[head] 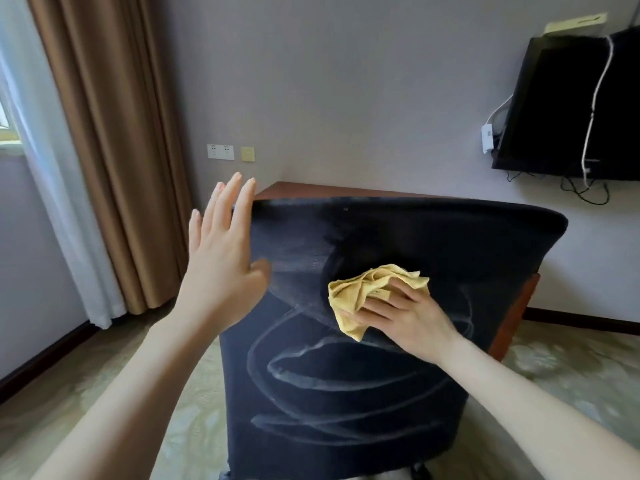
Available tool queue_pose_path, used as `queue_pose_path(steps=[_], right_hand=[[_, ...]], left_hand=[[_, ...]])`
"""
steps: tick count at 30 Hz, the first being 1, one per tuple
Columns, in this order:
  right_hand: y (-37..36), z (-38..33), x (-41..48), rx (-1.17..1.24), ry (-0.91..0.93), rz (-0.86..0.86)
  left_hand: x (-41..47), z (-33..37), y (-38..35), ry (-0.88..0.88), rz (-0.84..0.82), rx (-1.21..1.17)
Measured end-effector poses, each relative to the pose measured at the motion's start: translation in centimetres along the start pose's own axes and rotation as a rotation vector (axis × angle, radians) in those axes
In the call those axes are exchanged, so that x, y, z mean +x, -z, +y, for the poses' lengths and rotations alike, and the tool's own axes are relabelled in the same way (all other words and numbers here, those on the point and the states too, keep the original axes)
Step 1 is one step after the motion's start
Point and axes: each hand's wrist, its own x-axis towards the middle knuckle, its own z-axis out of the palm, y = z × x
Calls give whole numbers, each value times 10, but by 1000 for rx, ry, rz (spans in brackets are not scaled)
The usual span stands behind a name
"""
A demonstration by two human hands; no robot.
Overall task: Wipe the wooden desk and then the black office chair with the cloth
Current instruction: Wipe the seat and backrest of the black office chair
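The black office chair [346, 393] stands with its back turned to the person, filling the middle of the view. A crumpled yellow cloth [363, 289] lies against the upper middle of the chair back. The right hand [412, 323] grips it: its fingers [381, 304] are bent over the bunched fabric and press it onto the chair, with the thumb tucked at the cloth's lower edge.

The left hand [221, 258] is raised at the chair back's upper left corner, palm toward the chair. Its fingers [228, 195] are straight, spread a little, and hold nothing. Whether it touches the chair cannot be told.

Pale curved streaks [311, 372] loop across the chair back below the cloth.

The wooden surface [294, 189] shows just behind the top edge of the chair, and its side shows past the chair's right edge. A dark television [568, 109] hangs on the wall above and to the right of the chair, with cables trailing beneath it. Brown curtains [104, 150] hang to the left of the chair, and wall sockets [220, 151] sit between them and the chair. Patterned carpet [571, 368] covers the floor around the chair.
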Motion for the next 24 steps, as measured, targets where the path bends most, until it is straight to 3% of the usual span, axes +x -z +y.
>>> queue_pose_path(steps=[4,12,19,24], right_hand=[[17,38,32,-12,-39,106],[48,44,139,-30,-49,259],[37,-16,155,62,-174,240],[17,-56,114,68,70,34]], left_hand=[[-8,-26,4,112,-10,-48],[-8,-41,7,70,-28,-266],[-9,-33,6,80,23,-275],[-8,-32,3,127,32,-195]])
